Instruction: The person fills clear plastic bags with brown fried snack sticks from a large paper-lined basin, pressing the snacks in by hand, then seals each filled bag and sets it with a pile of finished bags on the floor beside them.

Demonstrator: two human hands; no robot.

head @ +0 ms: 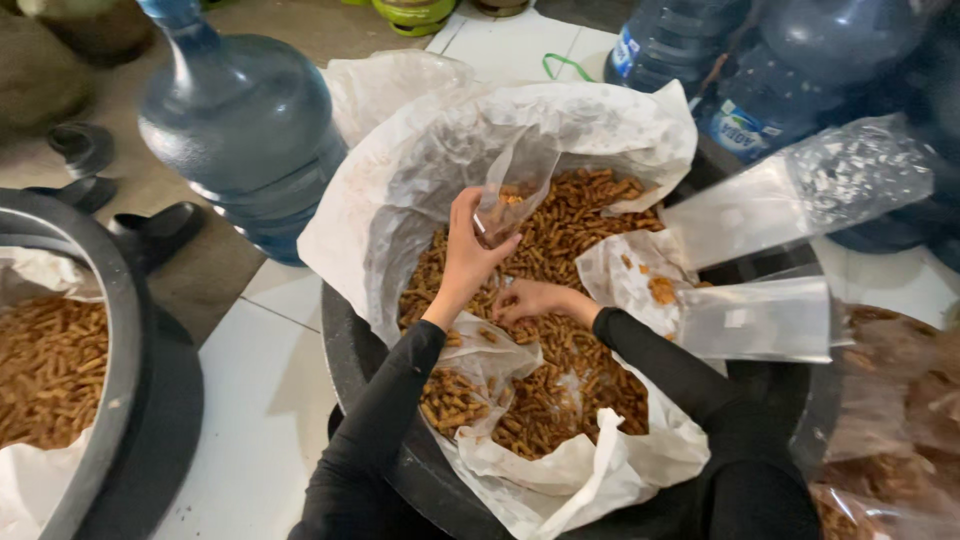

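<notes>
Filling step: our left hand [468, 250] pinches a small clear bag [512, 190] open above the lined tub [345, 345], our right hand [528, 300] cupped in the brown snack sticks [570, 350]; next, we judge, a careful lift into the mouth

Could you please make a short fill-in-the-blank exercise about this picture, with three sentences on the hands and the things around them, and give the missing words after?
1. The left hand holds up a small clear ____ above the snack sticks.
2. The right hand reaches down into the brown snack ____.
3. The big black tub is lined with white ____.

Missing words: bag; sticks; plastic
</notes>
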